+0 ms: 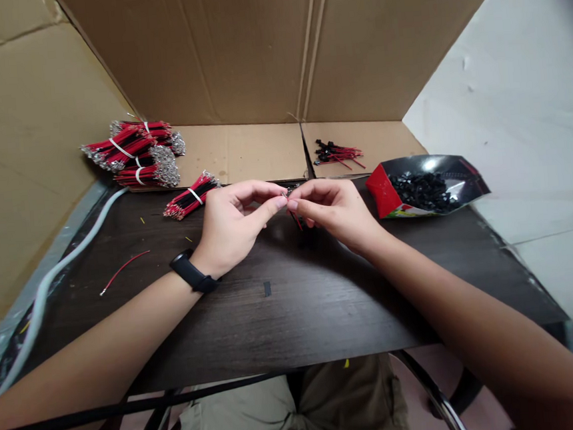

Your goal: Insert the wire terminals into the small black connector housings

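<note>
My left hand (240,222), with a black band on its wrist, and my right hand (333,207) meet fingertip to fingertip above the dark table. Both hands are closed in a pinch. A thin red and black wire (296,221) hangs below the right fingertips, its upper end between the two hands. What the left fingertips hold is too small to make out. Just left of my left hand lies a tied bundle of red and black wires (192,196).
Several tied wire bundles (135,154) are piled at the back left. Wires with black connectors (336,154) lie on cardboard at the back. A box of black connectors (425,189) stands at the right. One red wire (123,271) lies at the left, near a white cable (51,272).
</note>
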Demonstrator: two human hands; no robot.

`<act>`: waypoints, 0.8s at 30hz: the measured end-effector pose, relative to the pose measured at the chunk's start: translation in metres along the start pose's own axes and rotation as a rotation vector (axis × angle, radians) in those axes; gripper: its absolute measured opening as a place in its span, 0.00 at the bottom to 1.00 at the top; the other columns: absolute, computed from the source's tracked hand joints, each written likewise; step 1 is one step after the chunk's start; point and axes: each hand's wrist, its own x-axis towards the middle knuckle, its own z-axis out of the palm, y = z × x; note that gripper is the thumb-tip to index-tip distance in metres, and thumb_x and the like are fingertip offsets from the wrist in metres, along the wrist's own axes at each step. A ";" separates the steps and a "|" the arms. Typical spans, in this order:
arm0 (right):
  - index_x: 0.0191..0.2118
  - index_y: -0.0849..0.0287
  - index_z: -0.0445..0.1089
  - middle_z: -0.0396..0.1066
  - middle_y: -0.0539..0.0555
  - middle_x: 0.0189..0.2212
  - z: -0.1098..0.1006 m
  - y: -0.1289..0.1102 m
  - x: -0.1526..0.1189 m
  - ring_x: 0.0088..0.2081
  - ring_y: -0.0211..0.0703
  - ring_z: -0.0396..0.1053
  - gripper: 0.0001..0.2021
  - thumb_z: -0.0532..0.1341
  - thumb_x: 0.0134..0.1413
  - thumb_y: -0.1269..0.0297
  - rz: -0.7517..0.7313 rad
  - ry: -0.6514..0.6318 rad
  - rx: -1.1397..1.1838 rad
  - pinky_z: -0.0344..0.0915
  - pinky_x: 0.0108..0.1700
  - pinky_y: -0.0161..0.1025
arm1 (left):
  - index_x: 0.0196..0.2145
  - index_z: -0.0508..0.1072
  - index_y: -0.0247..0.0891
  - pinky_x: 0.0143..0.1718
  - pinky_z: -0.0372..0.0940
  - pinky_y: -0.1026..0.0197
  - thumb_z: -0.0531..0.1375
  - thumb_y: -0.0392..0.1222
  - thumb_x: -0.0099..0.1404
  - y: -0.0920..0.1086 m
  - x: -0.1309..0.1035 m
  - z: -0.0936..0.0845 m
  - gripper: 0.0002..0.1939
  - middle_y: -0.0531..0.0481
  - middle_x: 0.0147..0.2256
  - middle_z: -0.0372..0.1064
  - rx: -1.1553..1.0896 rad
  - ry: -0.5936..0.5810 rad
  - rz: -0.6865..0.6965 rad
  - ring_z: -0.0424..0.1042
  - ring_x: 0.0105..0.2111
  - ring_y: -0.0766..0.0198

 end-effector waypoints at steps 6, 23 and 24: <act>0.35 0.62 0.81 0.76 0.50 0.26 0.001 -0.002 0.000 0.26 0.33 0.65 0.18 0.79 0.50 0.51 -0.007 -0.003 -0.010 0.62 0.28 0.34 | 0.40 0.87 0.37 0.28 0.71 0.63 0.75 0.42 0.65 0.000 -0.001 0.000 0.08 0.46 0.37 0.84 0.001 0.005 0.020 0.78 0.30 0.63; 0.36 0.61 0.82 0.80 0.52 0.30 0.001 0.003 -0.001 0.29 0.36 0.68 0.15 0.74 0.59 0.52 -0.180 0.037 -0.220 0.62 0.32 0.37 | 0.39 0.88 0.38 0.37 0.76 0.63 0.73 0.41 0.66 0.001 -0.001 -0.001 0.05 0.48 0.36 0.85 0.083 0.024 0.034 0.81 0.33 0.62; 0.37 0.61 0.82 0.81 0.53 0.32 0.002 0.003 -0.002 0.30 0.37 0.69 0.15 0.74 0.59 0.51 -0.191 0.046 -0.230 0.63 0.33 0.37 | 0.38 0.88 0.38 0.35 0.74 0.64 0.73 0.40 0.66 0.001 -0.001 0.000 0.05 0.48 0.36 0.84 0.069 0.030 0.025 0.80 0.32 0.63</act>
